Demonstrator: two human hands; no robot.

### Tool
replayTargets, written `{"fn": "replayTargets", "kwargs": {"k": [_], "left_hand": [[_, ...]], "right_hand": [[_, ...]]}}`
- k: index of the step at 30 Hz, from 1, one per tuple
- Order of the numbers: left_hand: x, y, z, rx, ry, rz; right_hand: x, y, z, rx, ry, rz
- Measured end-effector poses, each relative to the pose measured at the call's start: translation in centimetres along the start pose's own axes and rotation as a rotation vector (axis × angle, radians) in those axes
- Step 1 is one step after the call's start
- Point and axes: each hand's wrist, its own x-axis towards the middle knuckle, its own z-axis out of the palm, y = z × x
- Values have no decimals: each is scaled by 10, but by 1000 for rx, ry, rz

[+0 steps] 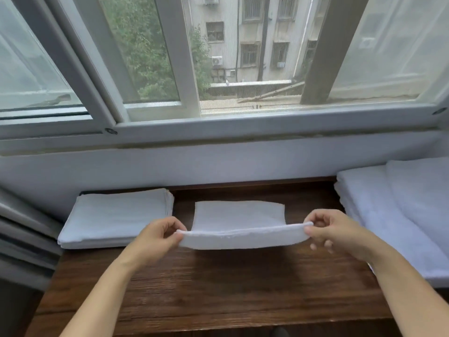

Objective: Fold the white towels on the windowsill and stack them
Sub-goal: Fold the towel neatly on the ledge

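1. Towel (pixel 239 215) held mid-fold above the wooden sill (pixel 218 283): near folded edge lifted, far edge resting on the wood.
2. Left hand (pixel 158 235) pinches the near-left corner; right hand (pixel 332 231) pinches the near-right corner. Both grip by fingertips only.
3. Risk: a corner slips from the pinch, so the layers sag and the fold opens. Cause: small grip on thick terry.
4. Risk: skewed fold. Cause: hands not level or pulling unevenly, so edges will not match.
5. Stack (pixel 116 217) lies left, near the towel; unfolded pile (pixel 393 215) lies right.
6. Risk: careless placement shifts the stack towards the front edge of the sill.
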Motion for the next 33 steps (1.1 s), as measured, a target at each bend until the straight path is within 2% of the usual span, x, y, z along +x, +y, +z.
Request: {"fn": "replayTargets", "kwargs": {"k": [3, 6, 9, 15, 19, 29, 31, 33], "left_hand": [[3, -16, 23, 62, -8, -84], [16, -24, 42, 8, 60, -141], [38, -30, 55, -80, 150, -176], [93, -33, 77, -173, 356, -230], [125, -41, 89, -119, 390, -256], [156, -66, 111, 7, 428, -352], [155, -63, 115, 128, 472, -323], [152, -56, 124, 347, 527, -209]], "right_hand": [[13, 26, 21, -68, 19, 78], [31, 37, 42, -95, 161, 93], [48, 41, 55, -18, 319, 53], [98, 50, 68, 118, 450, 37], [136, 60, 69, 123, 506, 101], [180, 75, 72, -44, 476, 185], [175, 70, 76, -79, 511, 171], [169, 67, 84, -349, 629, 84]]}}
